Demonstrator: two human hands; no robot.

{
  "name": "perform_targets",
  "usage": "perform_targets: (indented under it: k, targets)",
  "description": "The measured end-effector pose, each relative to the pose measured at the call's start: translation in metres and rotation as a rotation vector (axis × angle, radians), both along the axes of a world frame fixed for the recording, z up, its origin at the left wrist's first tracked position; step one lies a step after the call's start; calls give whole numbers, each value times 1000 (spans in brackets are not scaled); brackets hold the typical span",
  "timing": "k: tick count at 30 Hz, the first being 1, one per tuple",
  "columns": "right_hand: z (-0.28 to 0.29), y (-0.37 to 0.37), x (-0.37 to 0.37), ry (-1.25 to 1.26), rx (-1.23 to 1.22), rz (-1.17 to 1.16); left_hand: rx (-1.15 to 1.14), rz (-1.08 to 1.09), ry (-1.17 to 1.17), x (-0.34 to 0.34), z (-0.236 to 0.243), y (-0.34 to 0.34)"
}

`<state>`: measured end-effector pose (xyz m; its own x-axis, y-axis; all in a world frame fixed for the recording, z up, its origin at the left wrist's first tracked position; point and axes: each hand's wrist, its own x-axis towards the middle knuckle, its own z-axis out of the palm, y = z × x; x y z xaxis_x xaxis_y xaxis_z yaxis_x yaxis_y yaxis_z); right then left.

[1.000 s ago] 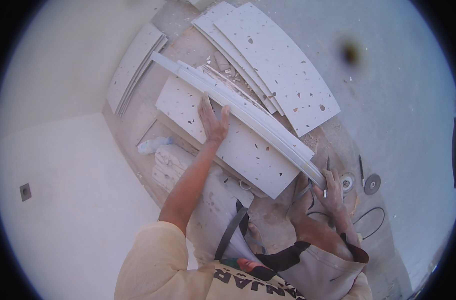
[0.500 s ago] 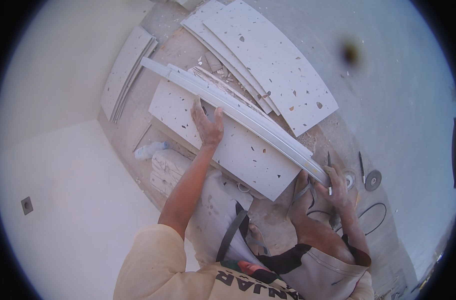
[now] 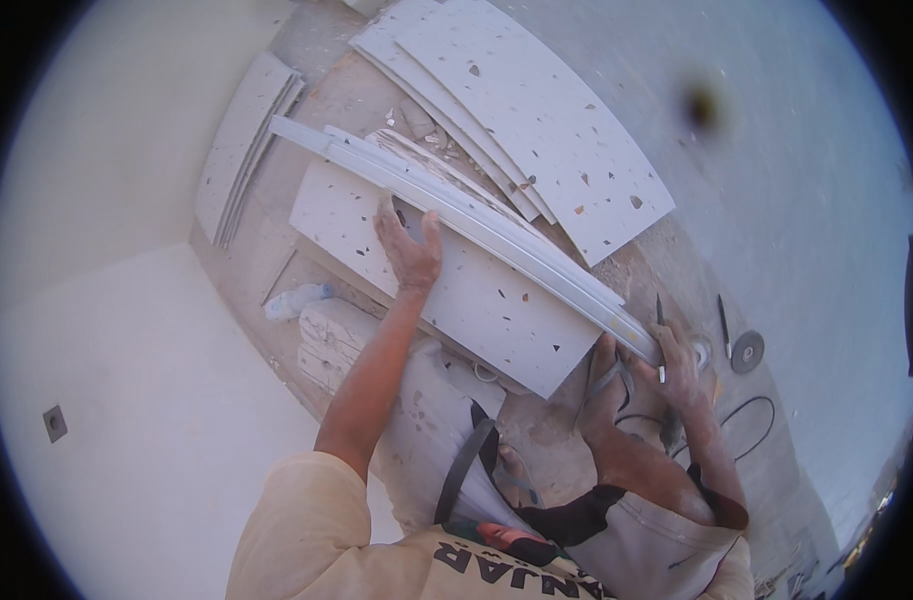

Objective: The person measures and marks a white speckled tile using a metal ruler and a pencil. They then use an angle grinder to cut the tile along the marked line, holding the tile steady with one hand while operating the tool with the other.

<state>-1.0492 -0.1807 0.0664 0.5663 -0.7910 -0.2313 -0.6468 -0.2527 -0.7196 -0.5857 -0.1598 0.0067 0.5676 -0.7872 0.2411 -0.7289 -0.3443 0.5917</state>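
The right hand (image 3: 679, 368) curls around the near end of a metal straightedge (image 3: 516, 255), apparently with a pencil (image 3: 661, 374) in its grip. The left hand (image 3: 408, 250), loosely spread, touches the straightedge, which lies diagonally across a speckled terrazzo slab (image 3: 476, 290). Beyond, more terrazzo slabs (image 3: 536, 110) overlap.

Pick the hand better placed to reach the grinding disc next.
Probably the right hand: at the near end of the metal profile, it's closer to the grinding disc; the left hand is farther, over the speckled slab.
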Motion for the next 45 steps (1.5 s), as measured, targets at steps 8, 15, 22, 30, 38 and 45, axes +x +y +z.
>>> perform_targets:
  k: [8,15,22,30,38,45]
  targets:
    - [-3,-4,-7,29,38,46,0,-4,-25,2,-4,1]
    - [0,-3,-3,16,26,19,3,-11,9,-4,6,-2]
    - [-2,-2,-2,-14,35,4,-5,-22,-17,1,3,-1]
    - [-4,-4,-3,-23,55,9,-3,-7,2,1,3,-1]
    - [-1,-3,1,61,31,-5,9,-9,22,6,1,-1]
    - [-1,-5,2,-10,-11,19,46,-24,71,9,11,1]
